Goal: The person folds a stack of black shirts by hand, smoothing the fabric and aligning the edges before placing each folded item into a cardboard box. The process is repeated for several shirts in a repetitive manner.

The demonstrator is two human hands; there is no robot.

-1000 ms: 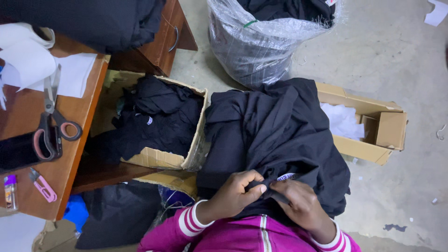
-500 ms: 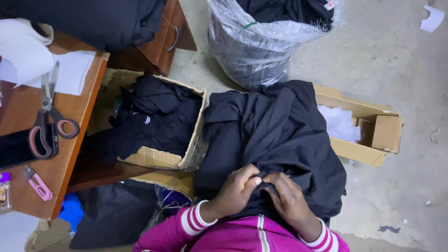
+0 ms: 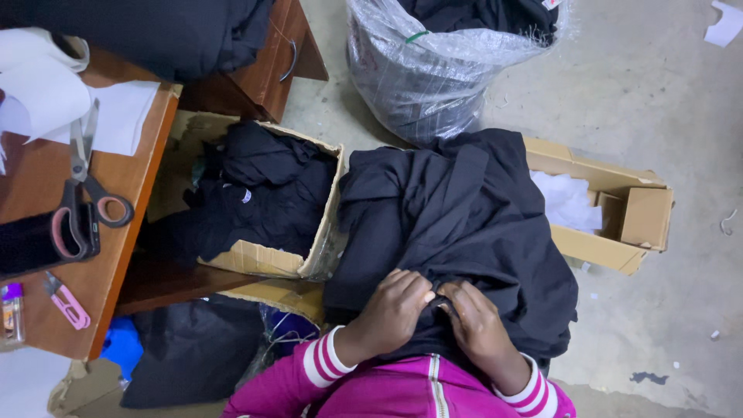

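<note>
The floor (image 3: pixel 665 101) is bare grey concrete, marked with small paper scraps and dark spots. A brown wooden table (image 3: pixel 116 232) occupies the left edge of the view. Behind the table stands a darker wooden cabinet (image 3: pixel 271 70) with a metal handle. To the right of the table, on the floor, sits an open cardboard box (image 3: pixel 267 259). Lighting is even and diffuse, without hard shadows.

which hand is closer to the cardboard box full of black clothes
Left. The left hand grips the black garment just right of the box of black clothes; the right hand grips the same garment farther right.
</note>
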